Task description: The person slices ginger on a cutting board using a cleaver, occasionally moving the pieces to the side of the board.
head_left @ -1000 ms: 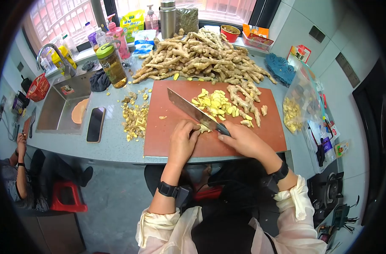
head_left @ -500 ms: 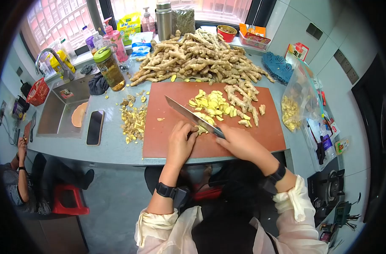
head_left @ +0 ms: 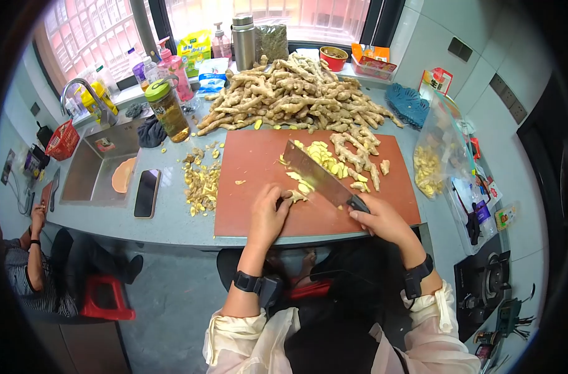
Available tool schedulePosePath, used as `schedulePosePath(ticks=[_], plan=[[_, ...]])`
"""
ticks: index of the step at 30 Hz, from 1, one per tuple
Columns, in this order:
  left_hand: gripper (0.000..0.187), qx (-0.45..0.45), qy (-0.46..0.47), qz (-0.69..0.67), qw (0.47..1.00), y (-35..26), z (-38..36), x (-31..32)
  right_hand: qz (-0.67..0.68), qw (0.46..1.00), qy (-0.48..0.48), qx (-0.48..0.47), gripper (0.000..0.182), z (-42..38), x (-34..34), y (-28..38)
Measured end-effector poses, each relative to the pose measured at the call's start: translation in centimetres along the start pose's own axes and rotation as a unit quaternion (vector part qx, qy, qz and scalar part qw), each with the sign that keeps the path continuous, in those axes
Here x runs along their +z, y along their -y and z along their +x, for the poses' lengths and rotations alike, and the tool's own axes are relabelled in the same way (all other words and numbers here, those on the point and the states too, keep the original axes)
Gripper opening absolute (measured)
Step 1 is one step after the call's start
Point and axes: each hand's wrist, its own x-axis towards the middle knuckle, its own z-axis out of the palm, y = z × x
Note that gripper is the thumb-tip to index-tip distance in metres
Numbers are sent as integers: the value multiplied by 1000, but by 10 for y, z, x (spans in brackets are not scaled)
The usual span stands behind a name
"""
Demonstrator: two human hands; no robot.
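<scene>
My left hand point(head_left: 270, 210) is closed on a small piece of ginger point(head_left: 294, 196) near the front of the reddish-brown cutting board point(head_left: 246, 162). In my right hand point(head_left: 380, 217) is the black handle of a cleaver point(head_left: 324, 177). Its broad blade slants up and to the left, its flat side beside the sliced ginger point(head_left: 321, 154). A few slices lie between the blade and my left fingers. Knobbly unpeeled ginger roots point(head_left: 354, 153) rest on the board's back right, next to the slices.
A large ginger heap point(head_left: 296, 93) fills the counter's back. Left of the board lie trimmings point(head_left: 201, 177), a phone point(head_left: 147, 194) and a sink point(head_left: 78, 181); a green-lidded jar point(head_left: 167, 111) stands behind. A bag of slices point(head_left: 428, 171) sits right. Another person point(head_left: 31, 262) holds a phone at far left.
My right hand and the cleaver have moved right, away from my left fingers, and the blade has turned to show its flat side. My left hand stays at the ginger piece.
</scene>
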Motion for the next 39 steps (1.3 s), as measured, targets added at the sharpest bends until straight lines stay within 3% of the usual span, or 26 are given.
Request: schedulePosePath(ticks=[1,11,18,22,24,30,39], plan=[[13,2,0,1,1000,-1,0,0,1,999,-38,-17,16,0,0,-1],[13,5,3,17,1000,-8,1,-3,246,961,-33,-123,24,20,9,-6],[27,-29,-18,0,999,-17,0,-4,396,911,-27,-111,19,38,33,-45],[36,-47,-30,12,998,-23,2,1,383,913,-70,-124,20,40,45,-48],[48,7,-58,101,993,-22,1,9,388,910,-73,-124,20,39,45,-50],[72,55,-28,101,993,-51,9,53,429,889,-51,-150,19,35,42,-56],[63,42,-26,191,980,-42,19,64,440,883,-46,-158,20,36,43,-60]])
